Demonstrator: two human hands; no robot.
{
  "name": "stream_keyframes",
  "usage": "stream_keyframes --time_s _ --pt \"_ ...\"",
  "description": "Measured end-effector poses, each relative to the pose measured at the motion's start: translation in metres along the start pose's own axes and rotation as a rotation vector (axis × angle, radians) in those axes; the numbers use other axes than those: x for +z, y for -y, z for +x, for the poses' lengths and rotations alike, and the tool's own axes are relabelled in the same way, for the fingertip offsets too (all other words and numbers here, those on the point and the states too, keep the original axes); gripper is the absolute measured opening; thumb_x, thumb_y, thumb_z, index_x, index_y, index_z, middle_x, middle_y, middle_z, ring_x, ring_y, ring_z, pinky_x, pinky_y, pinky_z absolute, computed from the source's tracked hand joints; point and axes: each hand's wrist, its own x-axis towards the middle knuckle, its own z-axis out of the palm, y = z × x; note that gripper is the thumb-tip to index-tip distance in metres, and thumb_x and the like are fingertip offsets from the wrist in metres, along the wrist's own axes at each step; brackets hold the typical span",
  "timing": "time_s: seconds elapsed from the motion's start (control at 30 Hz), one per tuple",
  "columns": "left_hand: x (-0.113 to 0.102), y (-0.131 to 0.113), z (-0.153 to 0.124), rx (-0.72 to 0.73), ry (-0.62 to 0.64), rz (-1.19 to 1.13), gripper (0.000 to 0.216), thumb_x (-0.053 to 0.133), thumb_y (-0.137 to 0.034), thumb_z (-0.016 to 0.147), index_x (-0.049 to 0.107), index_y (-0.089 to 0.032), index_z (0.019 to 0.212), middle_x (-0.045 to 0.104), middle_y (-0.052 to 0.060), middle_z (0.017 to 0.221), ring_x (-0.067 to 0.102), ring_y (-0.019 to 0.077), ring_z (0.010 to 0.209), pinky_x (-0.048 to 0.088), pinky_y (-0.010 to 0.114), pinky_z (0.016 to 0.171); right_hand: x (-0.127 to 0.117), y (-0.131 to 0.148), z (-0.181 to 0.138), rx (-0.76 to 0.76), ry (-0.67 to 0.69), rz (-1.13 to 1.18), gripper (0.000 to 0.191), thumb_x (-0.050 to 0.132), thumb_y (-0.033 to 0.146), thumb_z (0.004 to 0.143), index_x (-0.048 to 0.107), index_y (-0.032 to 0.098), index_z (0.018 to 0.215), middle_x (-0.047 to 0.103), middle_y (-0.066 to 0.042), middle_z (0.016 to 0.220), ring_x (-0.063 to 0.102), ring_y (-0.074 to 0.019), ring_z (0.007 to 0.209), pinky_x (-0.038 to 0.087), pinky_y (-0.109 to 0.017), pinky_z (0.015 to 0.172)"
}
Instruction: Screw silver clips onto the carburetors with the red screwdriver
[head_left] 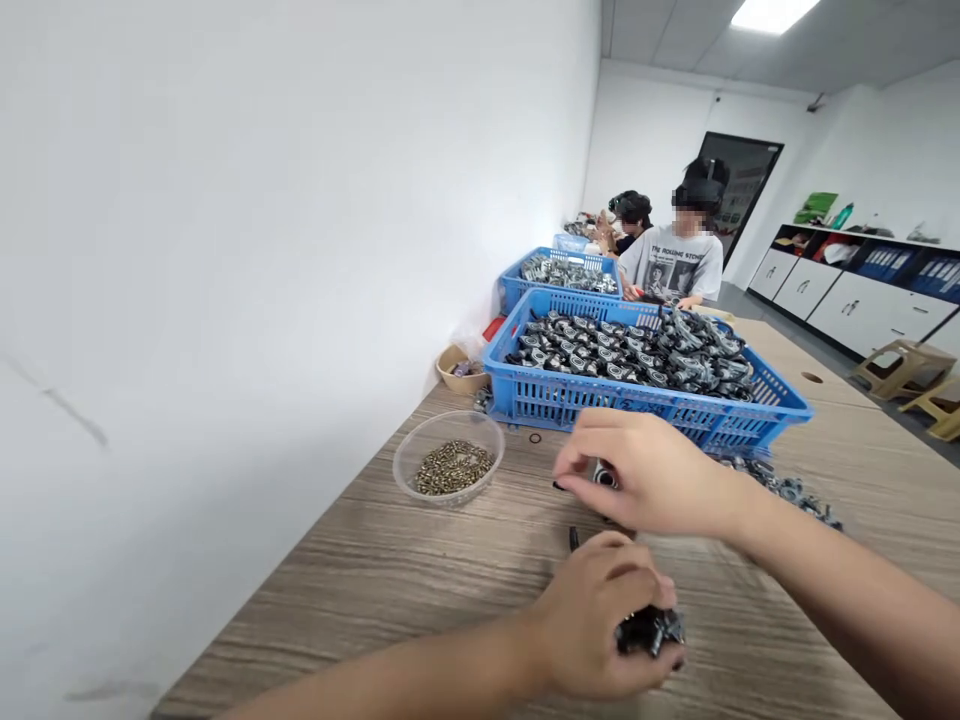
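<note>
My left hand [607, 615] is closed around a black-and-silver metal part [651, 632], low over the table. Most of that part is hidden by my fingers. Just beyond it, my right hand [637, 470] is bent at the wrist, with thumb and forefinger drawn together. Something small and dark shows at those fingertips, too small to name. A part with a silver ring [604, 476] shows through the gap between the right thumb and fingers; I cannot tell whether the hand touches it. To the left stands a clear round tub [405, 480] of small brass-coloured pieces [454, 467].
A blue crate [645, 395] full of black-and-silver parts stands behind my hands, a second blue crate [514, 288] beyond it. Loose metal parts [791, 490] lie at right. A tan bowl [450, 380] sits by the white wall [300, 250]. Two people [679, 255] sit farther back.
</note>
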Motion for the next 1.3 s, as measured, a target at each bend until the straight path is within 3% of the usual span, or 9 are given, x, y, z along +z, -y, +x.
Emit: stream_keyframes --time_s 0.1,0.2,0.3,0.4,0.5,0.67,0.93,1.07,1.3 --pt "0.004 0.003 -0.003 -0.024 0.131 -0.032 0.029 0.075 -0.05 0.1 0.072 -0.023 0.111 0.086 0.003 0.101 0.082 0.0166 0.088 0.058 0.036 0.108 0.021 -0.011 0.069 -0.065 0.095 -0.066 0.009 0.073 0.017 0.103 0.081 0.019 0.105 0.075 -0.005 0.108 0.07 -0.0174 0.092 0.051 -0.031 0.083" --pt "0.007 0.007 -0.003 -0.056 0.24 -0.03 0.032 0.076 -0.055 0.099 0.076 -0.024 0.107 0.086 0.001 0.096 0.082 0.0155 0.088 0.055 0.035 0.111 0.05 -0.02 0.124 -0.154 0.255 -0.132 0.005 0.081 0.02 0.099 0.085 0.02 0.102 0.077 -0.005 0.103 0.07 -0.0184 0.091 0.05 -0.031 0.081" --pt "0.011 0.016 -0.003 -0.101 0.349 -0.032 0.038 0.084 -0.061 0.094 0.075 -0.026 0.107 0.088 -0.001 0.101 0.082 0.0166 0.094 0.051 0.035 0.117 0.081 -0.024 0.16 -0.226 0.437 -0.183 0.015 0.089 0.028 0.094 0.085 0.02 0.107 0.079 -0.004 0.099 0.072 -0.0197 0.091 0.054 -0.032 0.081" --pt "0.015 0.026 -0.007 -0.106 0.439 -0.027 0.04 0.085 -0.06 0.095 0.075 -0.027 0.115 0.089 -0.002 0.11 0.082 0.0185 0.1 0.049 0.035 0.12 0.109 -0.021 0.178 -0.264 0.567 -0.228 0.029 0.088 0.032 0.096 0.08 0.019 0.12 0.08 -0.006 0.111 0.075 -0.0225 0.101 0.061 -0.041 0.092" --pt "0.017 0.033 -0.011 -0.078 0.494 -0.031 0.037 0.082 -0.054 0.099 0.074 -0.028 0.124 0.088 -0.001 0.117 0.082 0.0193 0.108 0.046 0.035 0.123 0.13 -0.017 0.184 -0.27 0.636 -0.26 0.025 0.081 0.031 0.102 0.077 0.018 0.122 0.079 -0.007 0.121 0.076 -0.0241 0.111 0.063 -0.046 0.1" --pt "0.021 0.036 -0.016 -0.063 0.47 -0.043 0.033 0.081 -0.049 0.102 0.074 -0.028 0.126 0.087 0.0 0.117 0.081 0.0198 0.115 0.043 0.035 0.126 0.141 -0.016 0.187 -0.215 0.649 -0.306 0.017 0.076 0.032 0.106 0.077 0.016 0.113 0.08 -0.006 0.113 0.077 -0.0223 0.106 0.065 -0.045 0.097" --pt "0.013 0.032 -0.009 -0.033 0.496 -0.029 0.037 0.083 -0.053 0.099 0.073 -0.028 0.125 0.088 -0.002 0.116 0.081 0.0197 0.107 0.046 0.037 0.12 0.127 -0.023 0.189 -0.216 0.541 -0.271 0.016 0.074 0.031 0.107 0.077 0.016 0.113 0.079 -0.006 0.115 0.076 -0.022 0.106 0.065 -0.045 0.098" --pt "0.011 0.026 -0.006 -0.069 0.451 -0.028 0.039 0.081 -0.059 0.1 0.075 -0.025 0.119 0.088 0.0 0.111 0.081 0.0193 0.103 0.046 0.036 0.119 0.123 -0.025 0.19 -0.243 0.476 -0.201 0.014 0.074 0.029 0.107 0.076 0.016 0.11 0.078 -0.006 0.115 0.076 -0.0217 0.106 0.064 -0.044 0.098" --pt "0.018 0.027 -0.007 -0.119 0.36 -0.093 0.049 0.087 -0.071 0.088 0.076 -0.027 0.107 0.087 -0.002 0.097 0.082 0.0184 0.093 0.048 0.035 0.117 0.103 -0.025 0.157 -0.192 0.372 -0.179 0.013 0.071 0.027 0.109 0.076 0.015 0.111 0.077 -0.005 0.112 0.075 -0.0217 0.107 0.063 -0.044 0.099"
